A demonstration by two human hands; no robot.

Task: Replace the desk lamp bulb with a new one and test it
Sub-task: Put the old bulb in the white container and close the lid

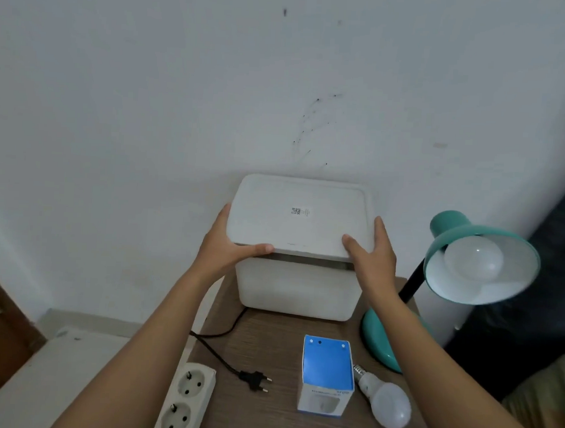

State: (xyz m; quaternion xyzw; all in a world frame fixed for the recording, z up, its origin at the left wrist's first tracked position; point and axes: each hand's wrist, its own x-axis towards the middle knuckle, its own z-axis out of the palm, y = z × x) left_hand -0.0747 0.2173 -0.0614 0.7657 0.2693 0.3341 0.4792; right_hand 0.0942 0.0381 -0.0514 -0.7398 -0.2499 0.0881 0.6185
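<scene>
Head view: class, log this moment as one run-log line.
left hand: on lid | right hand: on lid | lid: raised off white box | lamp: bulb fitted | plug: unplugged | loose bulb: on table

A brown wood-grain table carries everything. At its far edge, under the left hand and right hand, stands a white box. Below the right hand's wrist sits the teal lamp base. Nearer, between the two forearms, lie a black plug, a blue-topped carton and, touching its right side, a loose bulb; a white socket strip overhangs the left edge
</scene>
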